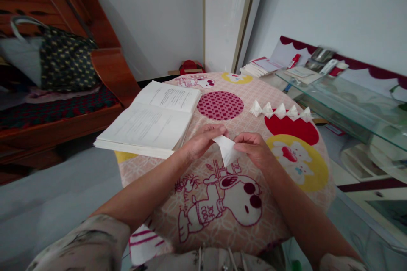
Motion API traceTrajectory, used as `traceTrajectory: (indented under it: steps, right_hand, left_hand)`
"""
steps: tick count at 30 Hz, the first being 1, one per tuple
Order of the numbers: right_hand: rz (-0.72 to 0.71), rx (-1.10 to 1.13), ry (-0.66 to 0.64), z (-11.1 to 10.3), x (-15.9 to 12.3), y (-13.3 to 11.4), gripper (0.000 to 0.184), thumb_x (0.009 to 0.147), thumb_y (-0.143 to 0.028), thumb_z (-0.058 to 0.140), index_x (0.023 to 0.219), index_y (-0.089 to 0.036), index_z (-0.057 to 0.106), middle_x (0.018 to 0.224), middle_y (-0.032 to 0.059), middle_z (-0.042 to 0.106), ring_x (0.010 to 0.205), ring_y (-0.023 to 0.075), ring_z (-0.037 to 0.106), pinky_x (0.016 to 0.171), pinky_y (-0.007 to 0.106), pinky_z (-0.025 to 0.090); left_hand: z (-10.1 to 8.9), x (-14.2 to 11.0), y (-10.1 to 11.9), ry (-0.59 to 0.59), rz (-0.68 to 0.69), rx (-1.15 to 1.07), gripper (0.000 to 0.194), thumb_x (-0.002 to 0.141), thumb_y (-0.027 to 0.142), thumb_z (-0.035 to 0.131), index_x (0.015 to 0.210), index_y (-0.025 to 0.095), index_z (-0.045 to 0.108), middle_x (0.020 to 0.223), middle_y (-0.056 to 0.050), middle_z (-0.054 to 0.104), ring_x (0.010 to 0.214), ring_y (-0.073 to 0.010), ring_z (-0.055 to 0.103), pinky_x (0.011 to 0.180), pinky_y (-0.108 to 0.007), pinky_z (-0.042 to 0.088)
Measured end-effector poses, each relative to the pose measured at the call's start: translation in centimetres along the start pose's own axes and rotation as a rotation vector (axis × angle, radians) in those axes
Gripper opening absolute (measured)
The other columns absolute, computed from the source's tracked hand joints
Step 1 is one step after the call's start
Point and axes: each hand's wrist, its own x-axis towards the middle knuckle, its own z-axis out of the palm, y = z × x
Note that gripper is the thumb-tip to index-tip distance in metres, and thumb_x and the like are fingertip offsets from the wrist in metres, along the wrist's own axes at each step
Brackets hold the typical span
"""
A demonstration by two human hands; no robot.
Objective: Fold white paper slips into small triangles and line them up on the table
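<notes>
A small piece of folded white paper is held over the near middle of the table, one point hanging down. My left hand pinches its upper left corner between thumb and fingers. On the other side, my right hand grips the right corner with curled fingers. Several folded paper shapes with pointed tops stand in a row at the back right, apart from both hands. To the left, a thick open book lies on the tablecloth near my left forearm.
The round table has a pink patterned cloth. At the right, a glass-topped cabinet carries papers, a red bottle and metal bowls. A wooden bench with a dark patterned bag stands at the left. Behind is a white floor-standing unit.
</notes>
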Motion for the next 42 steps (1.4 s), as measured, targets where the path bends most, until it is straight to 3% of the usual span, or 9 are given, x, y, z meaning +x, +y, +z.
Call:
traceTrajectory:
  steps: [3, 8, 12, 16, 22, 26, 29, 33, 42]
  right_hand:
    - [-0.055, 0.063, 0.069, -0.6, 0.2, 0.5, 0.014, 0.066, -0.032, 0.082, 0.07, -0.022, 0.074, 0.066, -0.0017, 0.066, 0.06, 0.0125, 0.055, 0.062, 0.027, 0.044]
    - [-0.108, 0.084, 0.139, -1.1, 0.4, 0.9, 0.011, 0.064, -0.031, 0.081, 0.07, -0.025, 0.075, 0.068, -0.0011, 0.068, 0.065, 0.0146, 0.057, 0.068, 0.029, 0.048]
    - [-0.123, -0.064, 0.036, -1.1, 0.1, 0.0, 0.009, 0.069, -0.03, 0.08, 0.07, -0.022, 0.076, 0.068, -0.0009, 0.067, 0.064, 0.0139, 0.056, 0.065, 0.028, 0.046]
    - [-0.132, -0.259, -0.048, -1.1, -0.2, -1.0, 0.012, 0.072, -0.031, 0.081, 0.074, -0.02, 0.077, 0.069, -0.0008, 0.067, 0.063, 0.013, 0.056, 0.061, 0.027, 0.045]
    - [-0.072, -0.07, -0.044, -0.6, -0.7, -1.0, 0.018, 0.076, -0.033, 0.079, 0.085, -0.018, 0.075, 0.059, -0.0011, 0.067, 0.046, 0.0111, 0.057, 0.041, 0.021, 0.04]
    - [-0.072, 0.026, -0.035, -0.2, -0.7, -0.9, 0.019, 0.077, -0.035, 0.079, 0.082, -0.017, 0.074, 0.063, 0.0032, 0.073, 0.047, 0.0143, 0.063, 0.044, 0.024, 0.051]
    - [-0.077, 0.074, -0.003, -0.2, -0.5, -0.8, 0.02, 0.075, -0.036, 0.08, 0.08, -0.017, 0.072, 0.062, 0.0032, 0.073, 0.049, 0.0152, 0.065, 0.046, 0.025, 0.054]
    - [-0.086, 0.1, 0.024, -0.1, -0.3, -0.6, 0.02, 0.075, -0.035, 0.08, 0.078, -0.018, 0.072, 0.064, 0.0027, 0.073, 0.052, 0.0157, 0.067, 0.049, 0.025, 0.056]
    - [-0.058, 0.113, 0.025, -0.4, -0.2, -0.3, 0.024, 0.077, -0.041, 0.079, 0.077, -0.018, 0.07, 0.06, 0.0022, 0.071, 0.049, 0.0161, 0.066, 0.049, 0.027, 0.055]
  left_hand:
    - [-0.5, 0.2, -0.2, -0.022, 0.021, -0.109, 0.055, 0.077, 0.069, 0.068, 0.083, 0.014, 0.07, 0.079, -0.006, 0.065, 0.073, -0.0148, 0.057, 0.067, -0.027, 0.044]
    - [-1.4, 0.1, 0.2, -0.108, -0.006, -0.024, 0.037, 0.073, 0.046, 0.081, 0.082, 0.013, 0.068, 0.071, -0.002, 0.061, 0.065, -0.0089, 0.052, 0.059, -0.021, 0.038]
    - [-1.1, -0.5, 0.5, -0.154, -0.058, 0.016, 0.032, 0.078, 0.042, 0.078, 0.081, 0.014, 0.063, 0.059, 0.003, 0.053, 0.051, -0.006, 0.045, 0.048, -0.019, 0.028]
    - [-0.6, -0.7, 0.6, -0.146, -0.048, 0.104, 0.031, 0.081, 0.042, 0.075, 0.081, 0.014, 0.062, 0.058, 0.002, 0.056, 0.051, -0.0073, 0.048, 0.047, -0.02, 0.031]
    - [0.0, -0.7, 0.7, -0.18, 0.01, 0.326, 0.03, 0.088, 0.042, 0.068, 0.079, 0.014, 0.061, 0.06, 0.003, 0.054, 0.052, -0.0065, 0.046, 0.05, -0.021, 0.033]
    - [0.3, -0.7, 0.2, -0.149, 0.088, 0.363, 0.031, 0.083, 0.041, 0.074, 0.087, 0.014, 0.06, 0.068, 0.002, 0.058, 0.057, -0.0075, 0.049, 0.053, -0.021, 0.036]
    - [0.7, -0.8, 0.1, -0.077, 0.14, 0.475, 0.037, 0.077, 0.039, 0.08, 0.094, 0.015, 0.058, 0.071, 0.003, 0.059, 0.058, -0.0079, 0.05, 0.052, -0.021, 0.035]
    - [1.4, -1.0, 0.2, -0.011, 0.188, 0.642, 0.032, 0.079, 0.037, 0.078, 0.093, 0.015, 0.058, 0.069, 0.003, 0.057, 0.057, -0.0079, 0.049, 0.052, -0.021, 0.035]
    - [1.0, -0.8, -0.2, -0.066, 0.194, 0.527, 0.033, 0.088, 0.045, 0.067, 0.095, 0.014, 0.061, 0.076, -0.001, 0.061, 0.061, -0.0092, 0.051, 0.055, -0.022, 0.036]
